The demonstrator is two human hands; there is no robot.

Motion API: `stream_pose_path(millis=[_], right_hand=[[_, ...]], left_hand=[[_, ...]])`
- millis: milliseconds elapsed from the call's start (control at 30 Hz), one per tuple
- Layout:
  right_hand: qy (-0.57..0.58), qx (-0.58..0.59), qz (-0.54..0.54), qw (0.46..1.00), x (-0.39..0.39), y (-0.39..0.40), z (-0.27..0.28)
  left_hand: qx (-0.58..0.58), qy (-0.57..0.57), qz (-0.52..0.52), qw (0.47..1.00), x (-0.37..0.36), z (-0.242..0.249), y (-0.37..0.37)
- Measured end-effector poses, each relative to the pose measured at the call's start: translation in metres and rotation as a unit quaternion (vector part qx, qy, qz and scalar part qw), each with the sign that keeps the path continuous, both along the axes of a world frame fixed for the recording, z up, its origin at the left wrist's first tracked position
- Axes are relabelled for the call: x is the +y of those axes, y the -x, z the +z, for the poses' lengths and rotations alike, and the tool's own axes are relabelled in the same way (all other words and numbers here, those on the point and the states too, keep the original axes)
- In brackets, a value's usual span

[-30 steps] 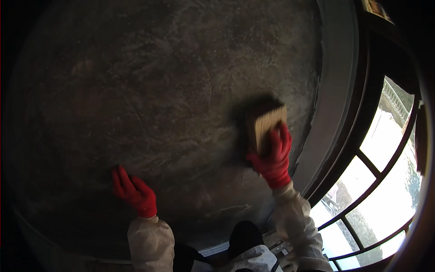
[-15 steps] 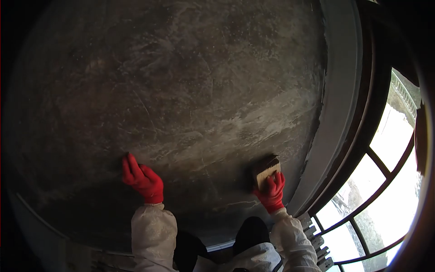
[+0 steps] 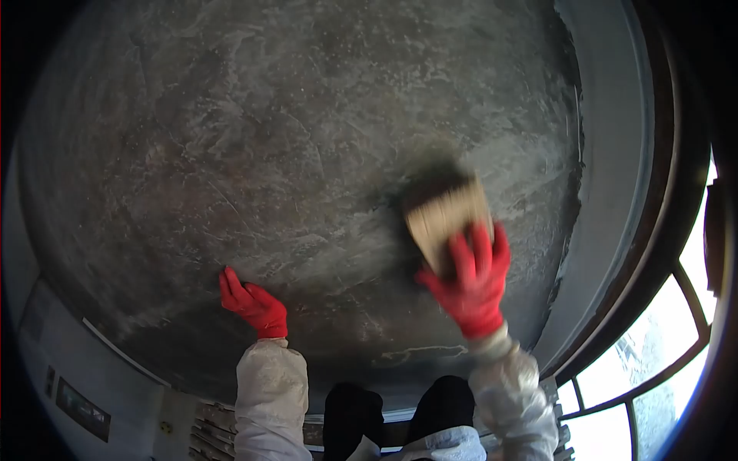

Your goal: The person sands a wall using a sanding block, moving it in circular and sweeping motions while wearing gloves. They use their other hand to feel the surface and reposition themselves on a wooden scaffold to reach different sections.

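My right hand (image 3: 470,280), in a red glove, grips a wide brush (image 3: 446,223) with a pale wooden body and dark, motion-blurred bristles. The brush lies over a mottled grey surface (image 3: 307,146) that looks plastered, its bristle end pointing up and slightly left. Further left, my left hand (image 3: 254,305), also red-gloved, has its fingers stretched out close together near the same surface. Nothing shows in it; whether its fingertips touch the surface is not clear.
A lighter grey border (image 3: 607,154) runs along the surface's right side. Beyond it are dark-framed windows (image 3: 646,338). Dark-clothed legs (image 3: 354,419) show at the bottom. A pale wall with a dark rectangular opening (image 3: 83,407) stands at lower left.
My right hand has moved up with the brush and appears larger, closer to the camera. My left hand has shifted slightly right and down. The view has turned a little and brightened.
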State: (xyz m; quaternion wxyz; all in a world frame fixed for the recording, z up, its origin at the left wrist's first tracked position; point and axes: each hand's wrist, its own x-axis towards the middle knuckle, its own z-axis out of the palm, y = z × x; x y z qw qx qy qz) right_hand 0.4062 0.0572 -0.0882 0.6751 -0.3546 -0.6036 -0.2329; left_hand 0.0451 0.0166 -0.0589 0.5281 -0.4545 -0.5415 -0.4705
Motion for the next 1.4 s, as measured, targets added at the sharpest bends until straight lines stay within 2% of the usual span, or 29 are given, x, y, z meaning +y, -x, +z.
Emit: stream_pose_path(millis=[100,133,167,267,367,433,467,500,567,633,700,767,833,867,933,1033,1100,1167,1267,1300,1400], right_hand=[[0.042,-0.029,0.006,0.999,-0.003,0.003,-0.155],[0.053,-0.073,0.024,0.996,-0.005,-0.002,-0.181],[0.056,-0.088,0.045,0.994,-0.008,-0.008,-0.183],[0.013,-0.105,0.068,0.992,0.002,-0.011,-0.114],[-0.027,-0.069,0.045,0.996,0.000,0.000,0.029],[-0.061,-0.027,0.058,0.996,0.001,0.004,0.105],[-0.108,-0.008,0.057,0.993,0.007,0.006,0.126],[-0.102,-0.012,0.053,0.993,0.008,0.006,0.138],[-0.103,-0.029,0.031,0.994,0.007,0.006,0.128],[-0.071,-0.038,0.008,0.997,0.005,0.009,0.081],[-0.031,-0.047,-0.016,0.998,0.001,0.011,0.004],[-0.006,-0.079,0.010,0.997,0.000,0.008,-0.092],[0.018,-0.139,0.061,0.988,-0.002,0.001,-0.153],[0.029,-0.138,0.069,0.988,-0.006,0.001,-0.152],[0.031,-0.123,0.067,0.990,-0.010,0.006,-0.117],[-0.020,-0.070,-0.006,0.997,-0.005,0.020,0.003],[-0.066,-0.011,-0.010,0.998,0.000,0.027,0.085],[-0.091,0.034,-0.007,0.995,0.006,0.033,0.133],[-0.088,0.030,-0.050,0.994,0.003,0.043,0.126],[-0.074,0.027,-0.055,0.995,0.000,0.048,0.106],[-0.030,-0.008,-0.056,0.998,-0.009,0.064,-0.014]], left_hand=[[-0.011,-0.003,-0.004,1.000,0.001,0.000,0.002],[-0.006,0.002,-0.007,1.000,0.001,-0.001,0.002],[-0.012,-0.003,-0.004,1.000,0.001,-0.001,0.001],[-0.020,0.013,0.007,1.000,-0.003,-0.002,0.000],[-0.014,-0.006,0.011,1.000,0.004,-0.002,0.001],[-0.004,-0.016,0.001,1.000,0.004,-0.004,0.003],[-0.010,-0.020,0.007,1.000,0.004,-0.004,0.006],[0.000,-0.020,0.016,1.000,0.005,-0.004,0.007],[0.000,-0.023,0.026,0.999,0.008,-0.006,0.010],[-0.001,-0.017,0.029,0.999,0.008,-0.007,0.009],[-0.019,-0.016,0.032,0.999,0.007,-0.008,0.007],[-0.029,-0.018,0.032,0.999,0.011,-0.004,0.006],[-0.029,-0.021,0.032,0.999,0.010,-0.005,0.005],[-0.028,-0.016,0.031,0.999,0.011,-0.002,0.006],[-0.006,-0.035,0.032,0.999,0.011,-0.004,0.007],[-0.024,-0.012,0.028,0.999,0.009,-0.005,0.006],[-0.030,0.009,0.020,0.999,0.005,-0.004,0.003],[-0.036,0.031,0.008,0.999,0.000,-0.004,0.004],[-0.032,0.034,-0.028,0.999,-0.002,-0.006,0.005],[-0.032,0.040,-0.025,0.998,-0.003,-0.006,0.005],[-0.033,0.049,-0.027,0.998,-0.004,-0.010,0.005]])
